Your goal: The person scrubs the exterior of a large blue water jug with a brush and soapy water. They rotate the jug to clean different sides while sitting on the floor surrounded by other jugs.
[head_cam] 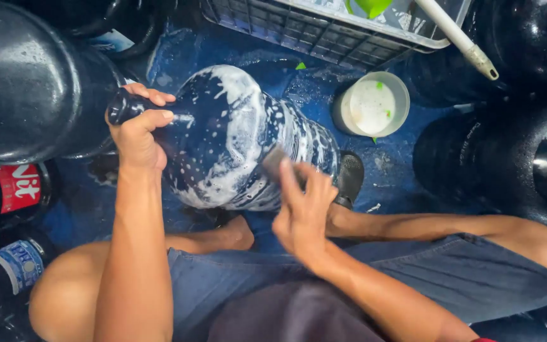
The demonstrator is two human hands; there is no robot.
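Head view: wet blue floor (pixel 406 161) w/ soapy jug (pixel 235 139), dark jugs (pixel 26 95) around.

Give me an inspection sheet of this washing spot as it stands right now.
Surface: wet blue floor, soap flecks on it.
Job's things: large dark-blue plastic water jug lying on its side, streaked with white foam; small grey scrubbing pad against its wall.
Clutter: white round tub of suds; grey slatted plastic crate; white pipe.
Hands: left hand grips the jug's neck; right hand presses the pad.
Cables: nothing seen.
Surroundings: black jugs crowd both sides.
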